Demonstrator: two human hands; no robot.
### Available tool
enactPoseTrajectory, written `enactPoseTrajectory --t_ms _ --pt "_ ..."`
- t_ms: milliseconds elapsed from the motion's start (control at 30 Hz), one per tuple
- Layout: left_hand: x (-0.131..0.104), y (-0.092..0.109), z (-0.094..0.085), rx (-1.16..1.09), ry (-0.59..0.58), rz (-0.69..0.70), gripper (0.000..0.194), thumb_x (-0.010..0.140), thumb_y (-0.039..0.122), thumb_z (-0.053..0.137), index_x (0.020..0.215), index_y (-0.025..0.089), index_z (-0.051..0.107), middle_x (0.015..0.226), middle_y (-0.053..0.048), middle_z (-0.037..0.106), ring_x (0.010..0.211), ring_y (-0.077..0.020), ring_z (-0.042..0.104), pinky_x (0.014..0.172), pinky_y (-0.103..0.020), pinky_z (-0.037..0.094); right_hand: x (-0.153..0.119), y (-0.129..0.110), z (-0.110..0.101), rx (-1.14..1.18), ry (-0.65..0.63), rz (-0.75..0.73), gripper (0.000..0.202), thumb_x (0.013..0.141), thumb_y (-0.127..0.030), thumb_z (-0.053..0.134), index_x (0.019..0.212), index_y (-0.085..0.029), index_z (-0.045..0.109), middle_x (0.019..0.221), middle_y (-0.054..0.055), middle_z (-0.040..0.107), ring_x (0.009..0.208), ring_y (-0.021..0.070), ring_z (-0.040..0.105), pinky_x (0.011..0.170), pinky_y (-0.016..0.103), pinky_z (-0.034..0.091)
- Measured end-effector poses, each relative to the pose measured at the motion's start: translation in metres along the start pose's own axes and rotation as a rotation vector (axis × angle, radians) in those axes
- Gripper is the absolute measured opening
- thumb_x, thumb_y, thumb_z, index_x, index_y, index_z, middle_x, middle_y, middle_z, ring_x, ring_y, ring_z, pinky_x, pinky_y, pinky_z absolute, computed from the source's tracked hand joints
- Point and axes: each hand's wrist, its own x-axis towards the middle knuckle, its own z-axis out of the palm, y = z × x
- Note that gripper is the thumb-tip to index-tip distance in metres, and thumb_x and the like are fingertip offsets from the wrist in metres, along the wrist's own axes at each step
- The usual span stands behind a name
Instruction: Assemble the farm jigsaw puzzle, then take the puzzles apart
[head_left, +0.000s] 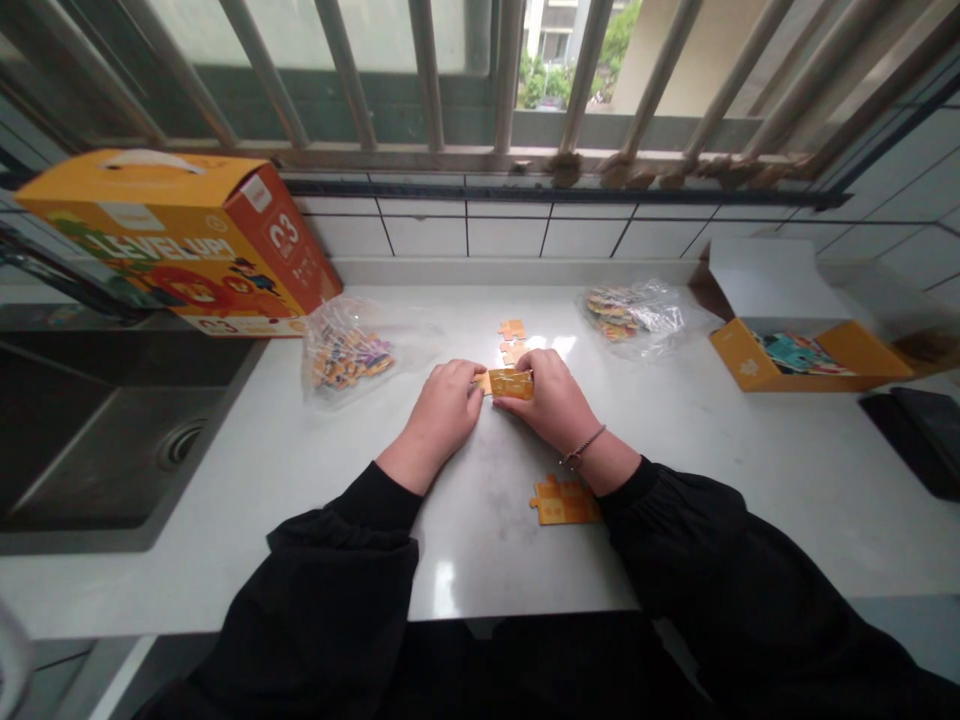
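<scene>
Over the middle of the counter, my two hands meet at some orange jigsaw pieces. My right hand (553, 400), with a braided bracelet on its wrist, grips a shiny orange jigsaw section (511, 384) between thumb and fingers. At that section's left edge, my left hand (448, 402) pinches a small light-orange jigsaw piece (485, 383), partly hidden by its fingertips. Just beyond the hands lie two loose pieces, a nearer jigsaw piece (514, 353) and a farther jigsaw piece (512, 328). Beside my right forearm lies a joined orange jigsaw section (564, 503), partly covered by the sleeve.
A clear bag of jigsaw pieces (349, 355) lies left, another bag (634, 315) at the back right. An open orange box (806, 365) holds cards or pieces. A large puzzle box (180, 245) stands behind the dark sink (135, 500). A black object (919, 435) is far right.
</scene>
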Motion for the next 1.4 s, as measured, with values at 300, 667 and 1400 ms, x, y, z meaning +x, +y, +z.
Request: enactPoseTrajectory --t_ms 300,667,1400 --pt "-0.004 -0.001 -0.006 -0.188 0.042 -0.078 0.035 0.092 0.011 0.074 0.125 0.022 0.073 0.126 -0.01 0.078 0.112 -0.0284 0.073 0.105 -0.047 0.06 -0.003 -0.008 -0.002 0.581 -0.126 0.181 0.053 0.084 -0.041 0.095 0.121 -0.027 0.06 0.11 0.004 0.075 0.096 0.025 0.078 0.087 0.042 0.064" --pt "-0.006 0.009 -0.002 -0.667 0.006 -0.086 0.051 0.086 -0.001 0.056 0.129 0.023 0.072 0.12 -0.006 0.082 0.114 -0.0221 0.08 0.105 -0.04 0.062 0.001 -0.008 -0.005 0.125 -0.128 0.058 0.035 0.085 -0.031 0.099 0.111 -0.023 0.077 0.109 0.008 0.078 0.104 0.0285 0.076 0.094 0.043 0.059" --pt "-0.003 0.011 -0.01 -0.366 0.048 -0.218 0.016 0.094 0.016 0.065 0.107 0.021 0.074 0.1 -0.004 0.078 0.085 -0.0201 0.071 0.082 -0.036 0.058 0.046 0.013 0.023 0.013 0.059 0.079 0.052 0.082 -0.033 0.097 0.122 -0.02 0.066 0.13 0.017 0.067 0.122 0.0335 0.066 0.109 0.047 0.056"
